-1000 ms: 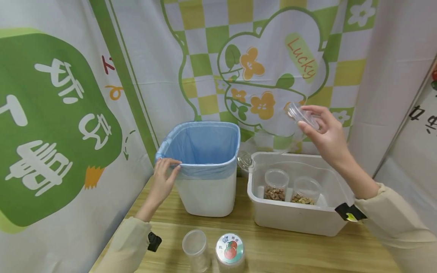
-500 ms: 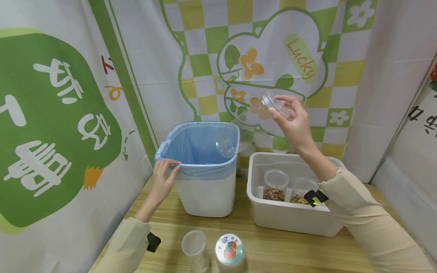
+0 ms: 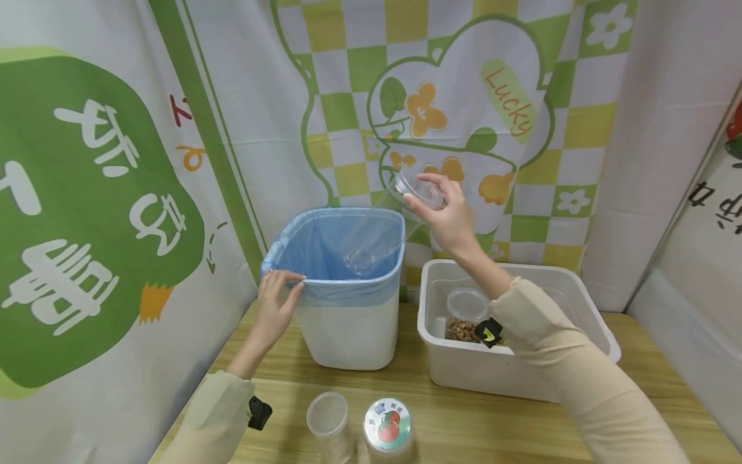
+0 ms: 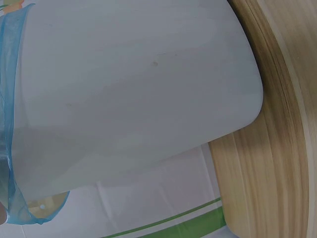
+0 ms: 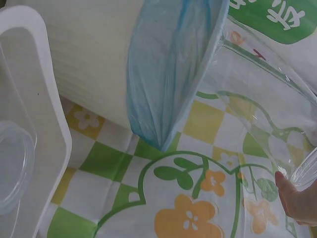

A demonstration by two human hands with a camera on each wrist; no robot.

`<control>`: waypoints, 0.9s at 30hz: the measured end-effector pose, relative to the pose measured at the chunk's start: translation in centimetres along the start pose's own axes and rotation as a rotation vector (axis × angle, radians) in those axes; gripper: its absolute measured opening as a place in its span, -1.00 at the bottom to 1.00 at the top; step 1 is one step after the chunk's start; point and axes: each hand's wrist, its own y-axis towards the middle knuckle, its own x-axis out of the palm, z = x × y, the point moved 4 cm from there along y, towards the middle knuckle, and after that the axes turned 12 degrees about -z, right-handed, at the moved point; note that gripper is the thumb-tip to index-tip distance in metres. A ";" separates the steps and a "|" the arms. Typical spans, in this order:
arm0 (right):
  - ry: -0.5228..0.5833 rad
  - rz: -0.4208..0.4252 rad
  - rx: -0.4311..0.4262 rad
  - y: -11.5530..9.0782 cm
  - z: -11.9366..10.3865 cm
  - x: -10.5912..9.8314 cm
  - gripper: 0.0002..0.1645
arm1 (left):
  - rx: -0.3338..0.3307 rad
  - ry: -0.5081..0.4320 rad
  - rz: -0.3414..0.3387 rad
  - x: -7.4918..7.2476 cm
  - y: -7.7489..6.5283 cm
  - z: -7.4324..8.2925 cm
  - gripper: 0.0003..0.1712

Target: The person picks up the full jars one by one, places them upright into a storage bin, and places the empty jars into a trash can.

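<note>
My right hand (image 3: 451, 216) holds a clear plastic jar (image 3: 373, 235) by its ridged end, between thumb and fingers. The jar slants down to the left, its far end over the mouth of a white trash can (image 3: 350, 332) lined with a blue bag (image 3: 348, 293). In the right wrist view the fingers (image 5: 297, 203) pinch the transparent jar (image 5: 262, 94) at the right edge. My left hand (image 3: 275, 306) grips the can's front left rim, with fingers bent over the bag's edge. The left wrist view shows mostly the can's side (image 4: 138, 89), and that hand is nearly hidden there.
A white tub (image 3: 493, 367) stands right of the can, holding a clear jar (image 3: 466, 316) with brown nuts; my right sleeve partly covers the tub. On the wooden table (image 3: 284, 399) in front are an uncapped clear jar (image 3: 328, 419) and a tomato-labelled lidded jar (image 3: 388, 428).
My right hand has moved left with the clear jar, from above the tub to the trash can's right side, the jar's far end now over the opening. My left hand has stayed on the rim.
</note>
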 end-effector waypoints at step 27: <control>-0.045 -0.239 -0.002 -2.3 1.8 5.1 -0.61 | -0.010 0.002 -0.016 0.0 0.0 -0.1 -0.88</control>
